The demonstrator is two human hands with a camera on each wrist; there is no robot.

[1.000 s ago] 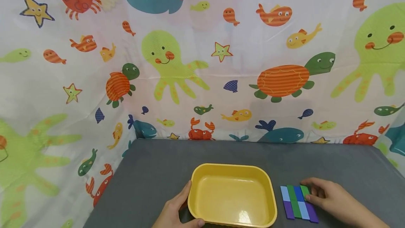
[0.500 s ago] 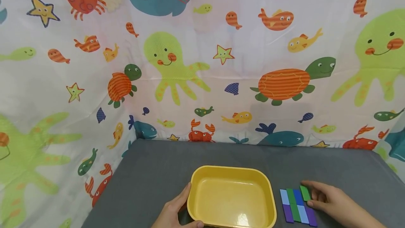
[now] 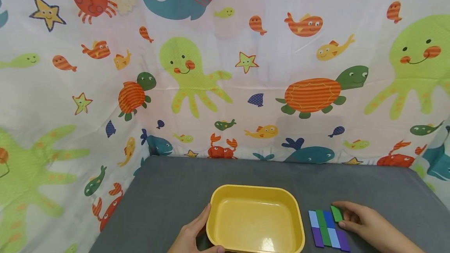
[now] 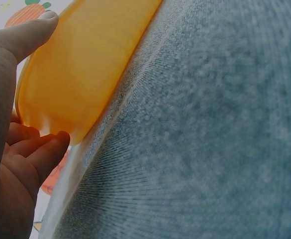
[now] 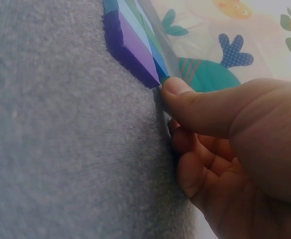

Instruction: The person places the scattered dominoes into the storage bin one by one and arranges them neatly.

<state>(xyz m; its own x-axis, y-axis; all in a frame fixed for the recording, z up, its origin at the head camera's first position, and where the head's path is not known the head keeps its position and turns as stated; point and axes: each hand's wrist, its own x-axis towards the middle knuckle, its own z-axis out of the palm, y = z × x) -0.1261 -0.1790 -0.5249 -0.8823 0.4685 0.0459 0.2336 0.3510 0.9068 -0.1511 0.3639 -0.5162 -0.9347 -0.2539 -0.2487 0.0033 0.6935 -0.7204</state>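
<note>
A yellow plastic tub (image 3: 256,190) sits on the dark grey table. My left hand (image 3: 191,233) holds its near left corner, fingers along the left side and thumb at the front; the left wrist view shows the tub's outer wall (image 4: 85,74) between thumb and fingers. To the right of the tub, flat tiles lie in two rows: light blue (image 3: 313,219), green and dark blue (image 3: 328,219) behind, purple (image 3: 317,237), green, light blue and purple in front. My right hand (image 3: 362,220) pinches a green tile (image 3: 336,214), slightly apart from the dark blue one. That tile is mostly hidden in the right wrist view.
The grey table (image 3: 197,182) extends behind and to both sides of the tub. A white curtain (image 3: 218,89) printed with sea animals hangs along the back and sides.
The green tile at the back right of the block has moved off a little, away from the dark blue tile, in my right hand. My left hand keeps its place on the tub.
</note>
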